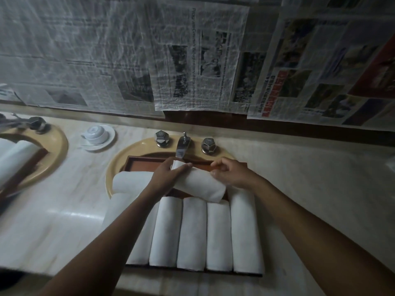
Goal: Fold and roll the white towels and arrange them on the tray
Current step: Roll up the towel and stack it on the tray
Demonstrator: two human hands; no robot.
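A dark wooden tray [147, 162] lies across the yellow sink basin [119, 159]. Several rolled white towels [193, 231] lie side by side along its near half. Another rolled towel [132, 181] lies crosswise at the tray's left. My left hand [167, 176] grips the far end of one more rolled white towel [201, 185], held slanted above the row. My right hand [229, 173] touches that same roll on its right side, thumb and fingers partly curled.
A chrome tap [182, 145] with two knobs stands just behind the tray. An upturned white cup on a saucer [96, 135] sits on the marble counter at left. A second basin with towels [19, 159] is at far left. Newspaper covers the wall.
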